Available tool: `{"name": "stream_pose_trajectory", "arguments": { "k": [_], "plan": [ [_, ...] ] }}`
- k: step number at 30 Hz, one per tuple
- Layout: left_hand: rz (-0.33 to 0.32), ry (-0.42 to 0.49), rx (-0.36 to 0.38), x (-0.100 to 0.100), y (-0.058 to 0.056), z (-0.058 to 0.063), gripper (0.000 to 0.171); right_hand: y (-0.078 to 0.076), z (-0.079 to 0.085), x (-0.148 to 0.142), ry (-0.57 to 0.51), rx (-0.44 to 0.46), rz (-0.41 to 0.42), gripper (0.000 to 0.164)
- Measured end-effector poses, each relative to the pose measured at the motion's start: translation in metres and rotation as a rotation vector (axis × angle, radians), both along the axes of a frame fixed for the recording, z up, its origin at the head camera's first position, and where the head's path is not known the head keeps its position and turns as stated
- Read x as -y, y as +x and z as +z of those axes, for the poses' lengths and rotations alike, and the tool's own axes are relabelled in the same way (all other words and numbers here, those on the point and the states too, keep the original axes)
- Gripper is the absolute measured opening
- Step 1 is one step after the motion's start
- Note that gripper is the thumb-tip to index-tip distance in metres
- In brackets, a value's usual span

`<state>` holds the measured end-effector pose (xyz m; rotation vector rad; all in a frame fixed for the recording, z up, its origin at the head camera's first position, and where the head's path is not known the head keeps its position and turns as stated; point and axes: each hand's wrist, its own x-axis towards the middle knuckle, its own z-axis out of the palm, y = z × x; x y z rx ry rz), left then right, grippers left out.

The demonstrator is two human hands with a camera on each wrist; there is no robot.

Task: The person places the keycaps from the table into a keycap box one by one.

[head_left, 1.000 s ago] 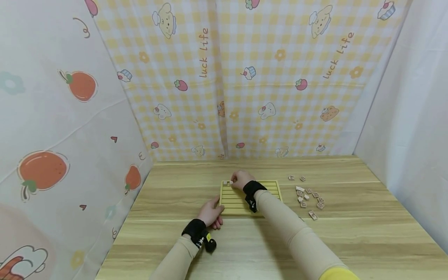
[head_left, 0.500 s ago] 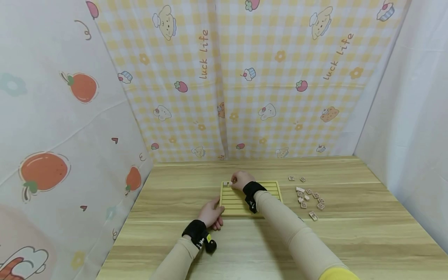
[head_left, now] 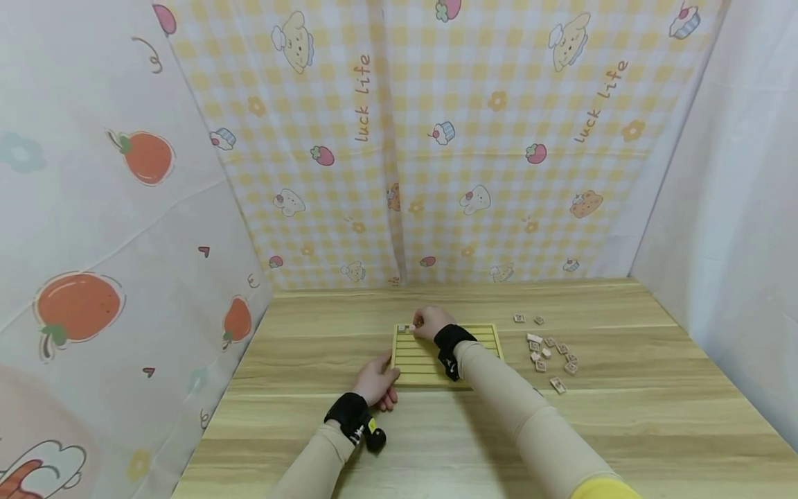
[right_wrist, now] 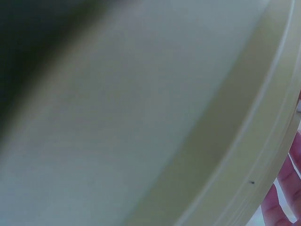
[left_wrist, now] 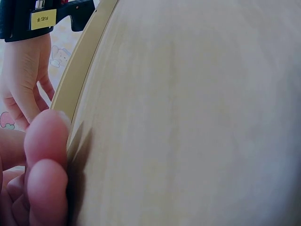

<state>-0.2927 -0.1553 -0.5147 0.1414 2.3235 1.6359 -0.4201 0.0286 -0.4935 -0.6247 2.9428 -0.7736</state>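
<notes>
Pinching a small pale tile (head_left: 411, 327) in the right grip (head_left: 434, 321) near the far-left corner of a rectangular, ridged yellow tray (head_left: 416, 361) on the wood-grain counter (head_left: 299, 333), left grip (head_left: 375, 380) holding the tray's near-left edge.

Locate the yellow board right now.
In the head view, the yellow board lies in the lower middle of the picture, between the left hand at its near-left corner and the loose tiles to its right.

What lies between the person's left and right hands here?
The left part of the yellow slotted tray lies between the left hand and the right hand; the head view shows this.
</notes>
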Motion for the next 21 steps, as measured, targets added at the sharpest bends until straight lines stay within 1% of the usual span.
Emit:
{"name": "stream_pose_trajectory", "arguments": {
  "k": [6,10,12,15,18,19,21],
  "plan": [
    [0.0,-0.002,-0.002,0.0,0.0,0.0,0.061,-0.002,-0.002,-0.001,-0.008,-0.012,0.003,0.011],
    [-0.023,0.004,-0.004,-0.006,-0.001,-0.002,0.062,-0.001,-0.004,-0.011,-0.014,-0.003,-0.015,0.011],
    [-0.029,0.005,0.001,-0.006,-0.001,-0.003,0.063,-0.001,-0.005,-0.015,-0.009,0.007,-0.018,0.015],
    [-0.037,0.0,-0.006,-0.002,0.001,-0.005,0.063,-0.001,-0.001,-0.024,-0.016,0.027,-0.016,0.025],
    [-0.032,-0.009,-0.007,0.001,0.001,-0.004,0.064,-0.002,0.01,-0.048,-0.019,0.055,-0.049,0.026],
    [-0.032,-0.012,-0.01,0.001,0.0,-0.004,0.064,-0.001,0.015,-0.06,-0.028,0.061,-0.072,0.026],
    [-0.034,-0.014,-0.008,0.001,-0.001,-0.003,0.065,0.0,0.023,-0.09,-0.013,0.051,-0.134,0.025]
  ]
}}
